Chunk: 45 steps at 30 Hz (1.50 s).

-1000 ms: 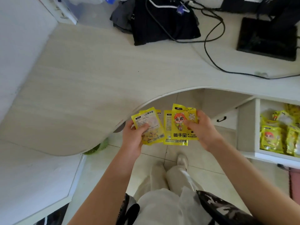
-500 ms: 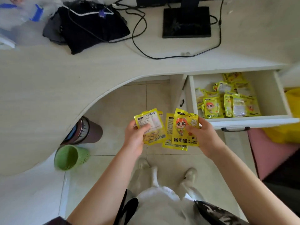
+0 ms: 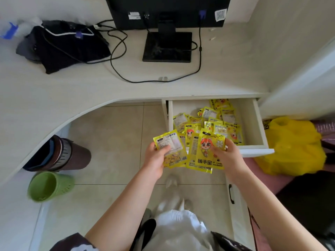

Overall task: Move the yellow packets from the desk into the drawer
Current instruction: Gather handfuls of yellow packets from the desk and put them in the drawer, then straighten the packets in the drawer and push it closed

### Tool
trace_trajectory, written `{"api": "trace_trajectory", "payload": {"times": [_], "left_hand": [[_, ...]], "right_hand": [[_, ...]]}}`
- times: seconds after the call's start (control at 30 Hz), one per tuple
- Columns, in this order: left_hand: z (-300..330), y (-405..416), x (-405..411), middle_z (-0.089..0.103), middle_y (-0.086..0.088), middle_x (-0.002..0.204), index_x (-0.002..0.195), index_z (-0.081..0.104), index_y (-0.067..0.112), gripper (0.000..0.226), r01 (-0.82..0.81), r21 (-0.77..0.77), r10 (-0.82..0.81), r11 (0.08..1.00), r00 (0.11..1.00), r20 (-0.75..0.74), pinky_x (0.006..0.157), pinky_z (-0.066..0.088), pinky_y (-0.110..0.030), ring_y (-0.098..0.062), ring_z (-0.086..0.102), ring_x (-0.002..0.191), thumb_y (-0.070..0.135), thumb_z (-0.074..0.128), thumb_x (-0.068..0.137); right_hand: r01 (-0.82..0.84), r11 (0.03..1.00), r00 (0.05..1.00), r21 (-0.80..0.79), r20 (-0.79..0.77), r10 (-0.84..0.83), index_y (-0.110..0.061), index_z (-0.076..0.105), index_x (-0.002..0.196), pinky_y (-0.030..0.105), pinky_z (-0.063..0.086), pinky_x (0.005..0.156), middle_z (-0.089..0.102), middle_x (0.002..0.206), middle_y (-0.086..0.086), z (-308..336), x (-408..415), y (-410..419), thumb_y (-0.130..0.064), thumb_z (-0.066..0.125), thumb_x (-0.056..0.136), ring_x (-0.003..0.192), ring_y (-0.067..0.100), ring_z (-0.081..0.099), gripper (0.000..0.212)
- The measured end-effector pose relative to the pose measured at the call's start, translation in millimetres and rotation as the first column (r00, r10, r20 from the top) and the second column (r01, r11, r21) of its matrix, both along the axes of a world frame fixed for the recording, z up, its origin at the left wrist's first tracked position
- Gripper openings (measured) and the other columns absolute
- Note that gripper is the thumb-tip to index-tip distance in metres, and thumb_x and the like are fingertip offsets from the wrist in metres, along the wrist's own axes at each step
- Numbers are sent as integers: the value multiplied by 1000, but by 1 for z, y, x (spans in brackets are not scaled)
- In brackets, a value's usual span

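up front, the left hand (image 3: 155, 160) pinches a small stack of yellow packets (image 3: 171, 150), thumb across the printed back of the top one and fingers curled behind. just beside it, the right hand (image 3: 229, 157) grips a second bunch (image 3: 205, 153), thumb laid on the front packet with its cartoon face and the words "hand warmer"; at least one more packet fans out behind that one. both bunches are held in the air above the tiled floor (image 3: 112, 138), at the near left corner of the open drawer (image 3: 257, 124), and the right-hand bunch overlaps the drawer's front edge in the view. inside the drawer lies a loose heap of the same packets (image 3: 215, 122), some face up, some showing the label side. further out, the pale desk (image 3: 72, 91) carries a monitor (image 3: 166, 13) on a black base, looping black cables (image 3: 117, 51) and a dark bundle of cloth (image 3: 61, 46). under the desk curve stand a brown bin (image 3: 72, 154) and a green bin (image 3: 49, 186), and a yellow bag (image 3: 291, 147) sits right of the drawer.
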<state>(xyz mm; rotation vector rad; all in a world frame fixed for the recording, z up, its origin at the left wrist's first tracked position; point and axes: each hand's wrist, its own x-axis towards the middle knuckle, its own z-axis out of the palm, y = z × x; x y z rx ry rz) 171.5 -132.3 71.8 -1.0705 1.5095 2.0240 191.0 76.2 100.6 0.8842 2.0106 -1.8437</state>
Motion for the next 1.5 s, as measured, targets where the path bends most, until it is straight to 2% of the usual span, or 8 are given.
{"api": "trace_trajectory", "payload": {"times": [0.2,0.37,0.6,0.9,1.1,1.23,1.37,1.5], "left_hand": [[-13,35,-45,69,-17,108,114,59,5,34,45,18,-45,999,999,14,83,54,-59,-38,68,99,-5,67,83],[-31,58,-79,70,-15,106,107,59,9,42,140,-73,-134,987,987,86,85,53,-60,-35,69,96,-12,71,73],[-70,80,-105,71,-12,100,95,60,14,38,244,-215,-207,946,961,184,87,55,-52,-30,69,91,-7,75,67],[-100,109,-130,69,-7,107,110,59,14,44,298,-405,-224,864,949,220,82,55,-37,-24,66,90,5,77,71],[-108,125,-141,52,7,106,131,47,16,56,378,-526,-279,762,924,260,75,39,-28,-16,51,92,10,73,81],[-118,118,-140,65,-6,121,126,54,15,46,514,-583,-357,629,858,370,81,51,-31,-22,62,100,4,66,83],[-122,112,-131,67,-7,123,125,58,12,46,499,-609,-348,617,866,358,95,51,-36,-25,63,111,0,62,80],[-112,112,-117,67,-6,119,125,59,10,44,431,-665,-293,610,902,316,85,49,-28,-25,64,106,2,61,81]], "right_hand": [[20,995,1000,99,11,-21,-11,61,107,38,53,72,68,94,8,-13,-34,40,-10,67,86,72,17,60,21],[90,984,995,152,27,-95,-12,57,105,23,45,55,63,84,-2,-23,-59,70,-11,66,88,68,9,59,20],[102,982,970,159,201,-133,-10,58,107,24,44,55,62,80,0,-61,-95,103,-9,69,84,67,11,57,25],[-36,986,950,160,313,-16,-10,57,113,25,41,54,61,82,5,-113,-138,123,-14,69,85,65,13,51,31],[2,993,930,117,365,-45,-16,63,87,28,45,55,67,81,8,-139,-146,142,-5,66,82,66,21,58,13],[-29,990,907,141,420,-34,-11,63,80,35,50,65,64,82,12,-149,-141,162,1,60,81,71,22,56,13],[-50,994,872,97,490,-4,-9,65,79,53,53,89,66,87,23,-160,-135,180,-6,65,79,78,27,59,3],[-10,998,847,67,530,-27,0,64,91,46,56,88,66,94,19,-150,-131,188,-11,70,81,86,31,66,16]]}}
